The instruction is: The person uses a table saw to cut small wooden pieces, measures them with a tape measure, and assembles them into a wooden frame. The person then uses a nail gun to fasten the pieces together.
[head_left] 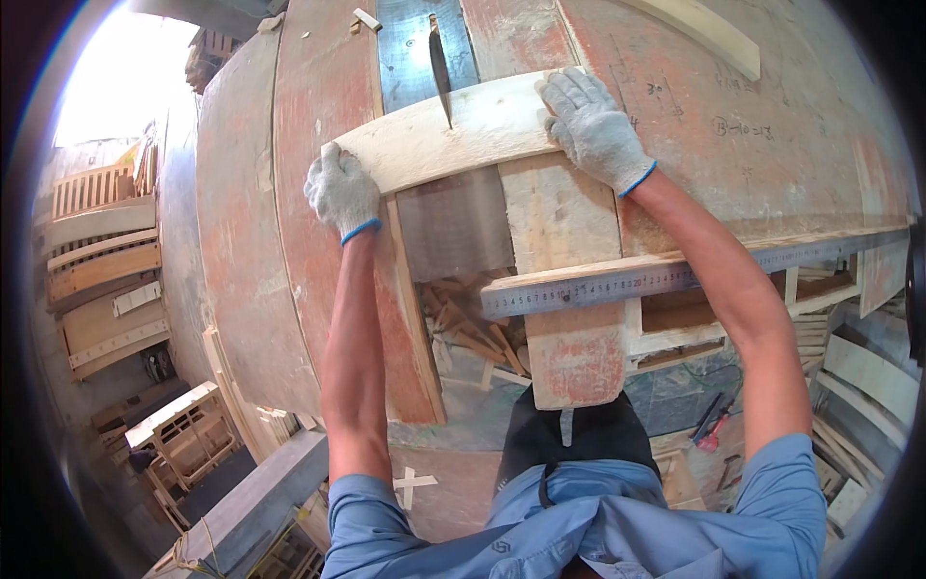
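Note:
A pale wooden board (pixel 497 121) lies across the worktable, and a thin dark saw blade (pixel 440 69) stands upright at its far side. The blade's near end overlaps the board's middle. My left hand (pixel 342 190), in a grey knit glove with a blue cuff, is closed round the board's left end. At the other end, my right hand (pixel 590 125), in a matching glove, holds the board, its fingers laid over the top and its thumb toward the near edge. The blade stands between my two hands. Glove and board hide some of the left fingertips.
A shiny metal plate (pixel 400 58) surrounds the blade. Nearer me, a long ruled fence (pixel 579 289) crosses the worn red-grey tabletop (pixel 772 183). Wood offcuts (pixel 468 323) lie below an opening. Another board (pixel 709 39) rests at the far right; stacked wooden parts (pixel 104 261) stand at left.

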A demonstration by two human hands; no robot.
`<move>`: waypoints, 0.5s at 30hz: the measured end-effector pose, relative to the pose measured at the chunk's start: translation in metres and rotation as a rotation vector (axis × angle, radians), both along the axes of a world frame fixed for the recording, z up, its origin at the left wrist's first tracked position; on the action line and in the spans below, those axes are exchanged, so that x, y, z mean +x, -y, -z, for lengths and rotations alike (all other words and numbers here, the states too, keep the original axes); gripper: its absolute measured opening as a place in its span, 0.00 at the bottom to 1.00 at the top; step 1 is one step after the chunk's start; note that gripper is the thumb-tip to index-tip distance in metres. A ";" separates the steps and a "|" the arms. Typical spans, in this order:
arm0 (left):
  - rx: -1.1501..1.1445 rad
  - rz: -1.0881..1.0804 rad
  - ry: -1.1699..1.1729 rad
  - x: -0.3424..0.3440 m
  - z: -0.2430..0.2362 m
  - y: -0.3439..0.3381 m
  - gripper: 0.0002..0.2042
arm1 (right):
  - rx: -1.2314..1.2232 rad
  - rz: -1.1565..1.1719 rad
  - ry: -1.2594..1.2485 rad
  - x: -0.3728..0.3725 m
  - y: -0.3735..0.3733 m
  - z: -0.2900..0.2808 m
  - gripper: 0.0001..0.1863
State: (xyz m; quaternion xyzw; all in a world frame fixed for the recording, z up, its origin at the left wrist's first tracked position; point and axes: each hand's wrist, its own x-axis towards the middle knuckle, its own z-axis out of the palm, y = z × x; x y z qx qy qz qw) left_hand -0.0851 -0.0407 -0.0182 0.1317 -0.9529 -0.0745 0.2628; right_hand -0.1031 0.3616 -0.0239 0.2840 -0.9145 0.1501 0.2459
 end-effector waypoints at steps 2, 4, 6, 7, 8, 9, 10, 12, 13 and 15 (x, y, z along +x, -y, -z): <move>-0.011 0.009 -0.026 -0.001 0.002 0.000 0.11 | 0.000 0.008 0.007 0.002 -0.001 0.001 0.25; 0.000 -0.018 -0.029 -0.001 0.001 -0.005 0.11 | 0.014 0.011 -0.004 0.002 -0.002 0.003 0.25; -0.025 -0.009 -0.028 -0.003 0.003 0.000 0.11 | 0.009 0.009 -0.008 0.002 0.000 0.000 0.25; -0.038 -0.005 -0.027 -0.003 0.004 0.002 0.11 | 0.000 0.011 -0.002 0.002 0.001 -0.001 0.25; -0.037 -0.003 -0.033 -0.003 0.004 0.002 0.11 | -0.007 0.018 0.005 0.003 0.001 -0.001 0.25; -0.036 -0.003 -0.040 -0.003 0.003 0.001 0.11 | -0.018 0.015 0.005 0.005 0.001 -0.002 0.24; -0.036 -0.002 -0.048 -0.002 0.003 0.001 0.11 | -0.028 0.011 0.005 0.007 0.002 -0.002 0.24; -0.027 -0.019 -0.007 0.000 0.000 -0.003 0.11 | -0.046 0.009 0.016 0.010 -0.001 -0.002 0.24; -0.023 -0.027 0.013 0.002 -0.001 -0.005 0.11 | -0.056 0.010 0.025 0.013 -0.003 -0.002 0.24; -0.019 -0.024 0.009 0.008 0.000 -0.002 0.11 | -0.073 0.013 0.045 0.020 0.000 -0.005 0.24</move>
